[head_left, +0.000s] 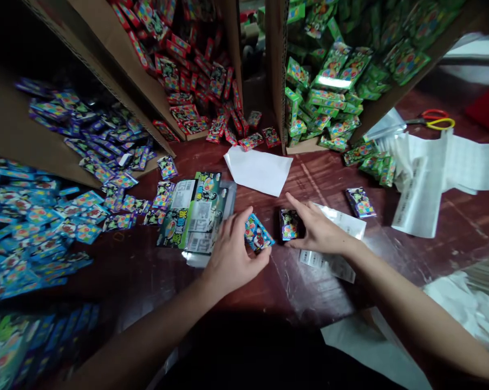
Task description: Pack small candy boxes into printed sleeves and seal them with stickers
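My left hand [233,254] curls around a small blue candy box [257,234], its thumb at the lower edge and its fingers at the upper left. Across a narrow gap, my right hand [319,230] has thumb and forefinger around a dark purple candy box [289,225]; the forefinger is stretched past the upper edge. Beside my left hand lie flat green-and-black printed packs [187,216] with barcode labels. Under my right wrist is a pale label sheet [341,219]. Another purple box [360,202] lies to the right.
Cardboard cartons spill red boxes [187,70], green boxes [329,103] and purple boxes [102,135]. A heap of blue boxes [37,222] lies at left. White paper [260,168] lies ahead. At right are label strips [421,184] and scissors [435,119].
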